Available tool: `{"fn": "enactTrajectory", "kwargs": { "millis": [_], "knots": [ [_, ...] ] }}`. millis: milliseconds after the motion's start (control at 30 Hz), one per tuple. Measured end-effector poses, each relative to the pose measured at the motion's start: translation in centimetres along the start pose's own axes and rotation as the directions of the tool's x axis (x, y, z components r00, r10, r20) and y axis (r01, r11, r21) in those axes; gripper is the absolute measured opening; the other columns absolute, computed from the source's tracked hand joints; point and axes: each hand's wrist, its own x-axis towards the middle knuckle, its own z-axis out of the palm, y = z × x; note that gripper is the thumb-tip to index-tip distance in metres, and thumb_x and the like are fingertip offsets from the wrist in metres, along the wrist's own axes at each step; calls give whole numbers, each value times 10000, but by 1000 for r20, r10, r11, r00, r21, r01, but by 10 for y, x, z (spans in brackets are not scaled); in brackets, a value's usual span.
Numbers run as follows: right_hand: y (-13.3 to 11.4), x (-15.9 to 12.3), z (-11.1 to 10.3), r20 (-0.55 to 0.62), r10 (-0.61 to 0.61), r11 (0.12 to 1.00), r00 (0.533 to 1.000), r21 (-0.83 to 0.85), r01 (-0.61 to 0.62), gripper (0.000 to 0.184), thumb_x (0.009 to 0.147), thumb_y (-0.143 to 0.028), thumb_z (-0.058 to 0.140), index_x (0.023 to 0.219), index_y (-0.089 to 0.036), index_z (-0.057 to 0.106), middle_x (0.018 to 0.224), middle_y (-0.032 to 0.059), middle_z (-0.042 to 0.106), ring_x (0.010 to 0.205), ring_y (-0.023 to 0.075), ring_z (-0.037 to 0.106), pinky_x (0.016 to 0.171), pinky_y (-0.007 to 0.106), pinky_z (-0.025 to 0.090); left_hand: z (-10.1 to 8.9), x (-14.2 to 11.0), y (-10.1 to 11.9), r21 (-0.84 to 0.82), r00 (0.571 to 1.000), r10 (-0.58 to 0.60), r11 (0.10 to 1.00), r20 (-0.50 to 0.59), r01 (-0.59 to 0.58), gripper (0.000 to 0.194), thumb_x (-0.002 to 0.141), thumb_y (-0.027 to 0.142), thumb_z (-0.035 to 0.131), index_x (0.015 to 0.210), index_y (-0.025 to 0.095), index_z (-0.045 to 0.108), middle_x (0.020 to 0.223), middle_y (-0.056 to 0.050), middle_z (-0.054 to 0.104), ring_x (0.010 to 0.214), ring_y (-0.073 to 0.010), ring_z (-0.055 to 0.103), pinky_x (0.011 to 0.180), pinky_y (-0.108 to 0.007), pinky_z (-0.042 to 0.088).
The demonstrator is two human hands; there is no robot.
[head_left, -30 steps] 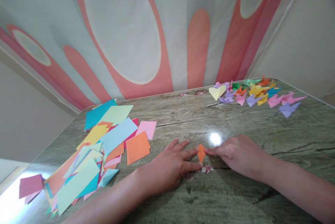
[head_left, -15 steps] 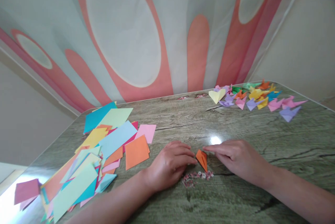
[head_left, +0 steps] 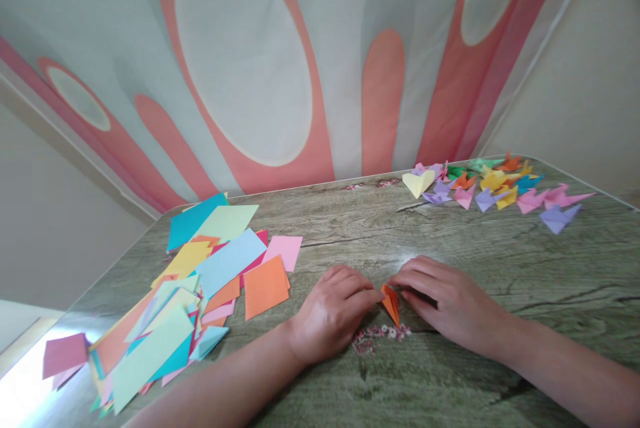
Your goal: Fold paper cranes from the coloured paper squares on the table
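Observation:
A small piece of folded orange paper (head_left: 391, 306), kite-shaped with its narrow point towards me, is between my two hands on the table. My left hand (head_left: 336, 311) rests on the wood with its fingers curled, and its fingertips press the paper's upper left edge. From the other side, my right hand (head_left: 445, 298) bends its fingers and thumb around the paper's upper right corner. Its exact grip is partly hidden by the fingers.
Loose sheets of coloured paper (head_left: 150, 355) spread over the table's left side. Several folded paper birds (head_left: 493, 181) and a pale yellow paper heart (head_left: 419, 183) sit at the back right. A printed floral pattern (head_left: 367, 340) marks the wood-grain tabletop (head_left: 345, 221). A patterned curtain (head_left: 345, 128) hangs behind.
My right hand's fingers have gone from stretched out to bent around the paper's top. My left fingertips have closed in on its edge. The view has shifted slightly.

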Motion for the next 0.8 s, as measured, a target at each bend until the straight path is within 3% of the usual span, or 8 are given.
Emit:
{"fn": "enactTrajectory", "kwargs": {
  "millis": [333, 800],
  "knots": [
    [0, 1, 6, 59, -10, 997, 998, 79, 5, 173, 880, -106, 540, 990, -203, 632, 902, 51, 659, 859, 203, 596, 779, 369, 491, 8, 6, 5, 130, 997, 13, 991, 78, -23, 282, 954, 166, 391, 1142, 186, 601, 1012, -78, 653, 949, -190, 551, 890, -355, 395],
    [-4, 2, 8, 73, 19, 989, 997, 146, -30, 203, 872, -108, 550, 1025, -216, 627, 925, 33, 660, 877, 188, 590, 814, 363, 481, 10, 6, -1, 66, 1000, -28, 997, 12, 28, 213, 930, 173, 447, 1044, 168, 627, 938, -71, 670, 888, -186, 571, 835, -341, 416]
  ]
}}
